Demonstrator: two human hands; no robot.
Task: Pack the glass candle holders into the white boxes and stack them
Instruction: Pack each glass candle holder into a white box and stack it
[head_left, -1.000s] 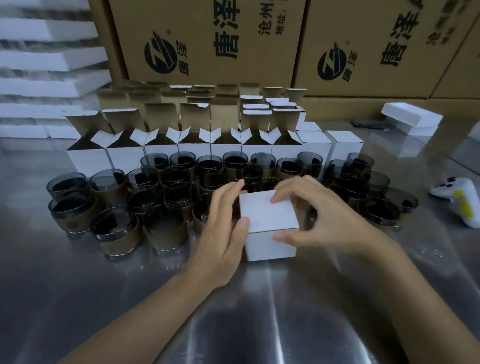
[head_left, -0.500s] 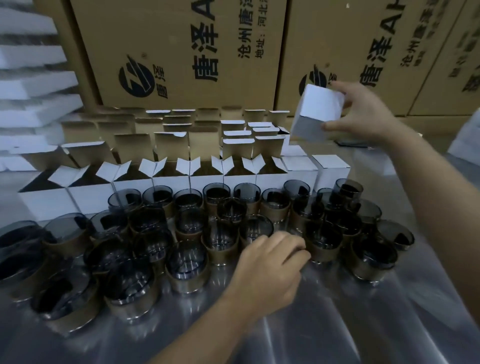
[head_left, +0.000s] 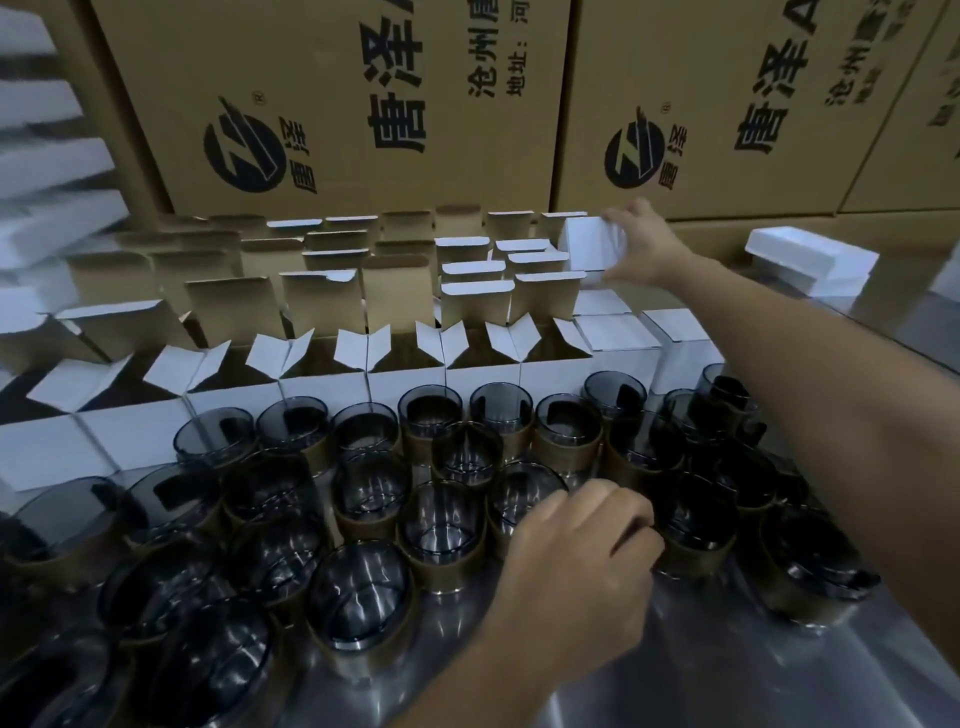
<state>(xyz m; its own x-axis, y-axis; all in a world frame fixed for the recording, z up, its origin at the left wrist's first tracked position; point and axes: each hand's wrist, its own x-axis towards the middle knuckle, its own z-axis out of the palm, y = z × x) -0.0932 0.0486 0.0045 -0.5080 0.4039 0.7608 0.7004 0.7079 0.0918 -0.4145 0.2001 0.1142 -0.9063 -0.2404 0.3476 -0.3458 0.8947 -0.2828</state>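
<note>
right hand (head_left: 647, 252): upper right of centre, fingers and thumb clamped round the closed white box (head_left: 592, 248); its arm comes in from the right edge and crosses above the right-hand holders.
closed white box: raised off the bench at the far back of the box block, just in front of the lower edge of the cartons; whether it touches the boxes under it cannot be told.
left hand (head_left: 576, 566): lower centre, fingers curled in among the holders; its own back hides whether it grips one.
glass candle holders (head_left: 447, 525): smoked glass with brown bands, upright, packed rim to rim across the middle and lower left.
open white boxes (head_left: 405, 384): rows with flaps raised, directly behind the holders, front row touching the back ones.
shut boxes (head_left: 618, 332): at the right end of the front rows, below the held box.
bench (head_left: 701, 675): shiny metal, bare at the lower right and in a strip by the right edge.
cartons (head_left: 337, 104): brown printed wall across the top, closing the back.
foam sheets (head_left: 47, 166): blurred stack at the upper left edge.
foam pieces (head_left: 810, 260): on the bench, upper right.
</note>
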